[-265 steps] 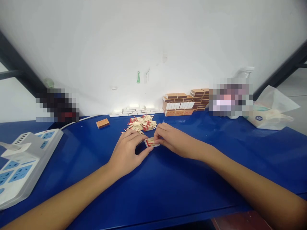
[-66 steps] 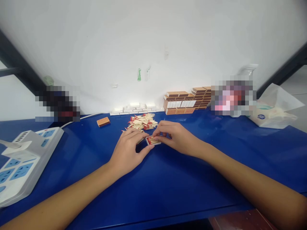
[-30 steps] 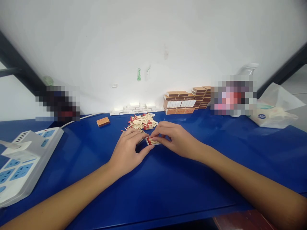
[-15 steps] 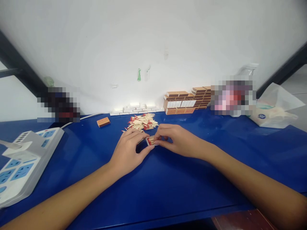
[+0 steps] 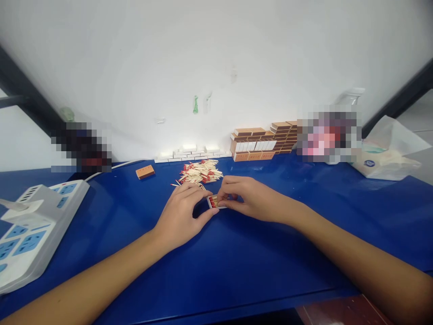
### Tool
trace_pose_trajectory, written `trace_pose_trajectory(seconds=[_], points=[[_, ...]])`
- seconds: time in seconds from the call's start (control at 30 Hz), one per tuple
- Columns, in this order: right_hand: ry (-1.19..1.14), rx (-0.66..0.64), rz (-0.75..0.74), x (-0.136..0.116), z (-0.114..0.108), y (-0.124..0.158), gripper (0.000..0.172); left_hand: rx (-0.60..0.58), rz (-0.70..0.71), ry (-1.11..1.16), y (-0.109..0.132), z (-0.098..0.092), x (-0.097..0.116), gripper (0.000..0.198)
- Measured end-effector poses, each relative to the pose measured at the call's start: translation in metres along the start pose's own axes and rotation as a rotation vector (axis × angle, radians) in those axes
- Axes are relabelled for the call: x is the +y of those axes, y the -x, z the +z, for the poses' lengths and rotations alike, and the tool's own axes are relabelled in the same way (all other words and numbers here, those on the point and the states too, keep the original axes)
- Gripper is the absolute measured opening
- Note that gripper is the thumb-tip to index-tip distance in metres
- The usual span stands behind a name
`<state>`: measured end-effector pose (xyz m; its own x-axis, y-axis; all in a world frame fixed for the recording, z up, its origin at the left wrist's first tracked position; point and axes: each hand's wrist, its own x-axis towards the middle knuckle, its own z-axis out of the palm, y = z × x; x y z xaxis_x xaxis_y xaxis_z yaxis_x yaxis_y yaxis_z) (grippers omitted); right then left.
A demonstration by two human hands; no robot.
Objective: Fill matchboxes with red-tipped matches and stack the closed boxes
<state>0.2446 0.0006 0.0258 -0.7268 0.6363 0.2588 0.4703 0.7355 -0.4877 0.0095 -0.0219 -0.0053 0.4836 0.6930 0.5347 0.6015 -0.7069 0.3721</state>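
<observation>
A small white matchbox tray (image 5: pixel 222 207) lies on the blue table, with red-tipped matches (image 5: pixel 214 201) inside. My left hand (image 5: pixel 185 206) grips the tray's left end between thumb and fingers. Over the tray's right part, my right hand (image 5: pixel 237 193) has its thumb and fingertips pinched together on matches in it; how many it pinches is hidden. Just behind my hands is a loose heap of matches (image 5: pixel 202 171) with red heads pointing various ways. To the left of the heap sits a single orange matchbox (image 5: pixel 145 172).
White trays (image 5: pixel 192 155) are stacked in low rows against the wall. Right of them stand stacked brown matchboxes (image 5: pixel 253 146). A white power strip (image 5: pixel 43 239) with a plug occupies the left side. A tissue pack (image 5: pixel 379 164) lies at the right.
My right hand's fingertips have shifted slightly over the tray, and a bit more of the tray's front edge shows. My left hand keeps its hold.
</observation>
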Motion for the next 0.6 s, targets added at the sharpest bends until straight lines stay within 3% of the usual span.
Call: trace_pose_trajectory(seconds=[0.23,0.6], points=[[0.107,0.097,0.056,0.008,-0.007,0.0,0.009,-0.002,-0.011,-0.003,0.001,0.0,-0.001,0.026],[0.113,-0.041,0.123,0.012,-0.005,0.001,0.013,-0.003,-0.024,0.001,0.001,0.0,-0.001,0.027]])
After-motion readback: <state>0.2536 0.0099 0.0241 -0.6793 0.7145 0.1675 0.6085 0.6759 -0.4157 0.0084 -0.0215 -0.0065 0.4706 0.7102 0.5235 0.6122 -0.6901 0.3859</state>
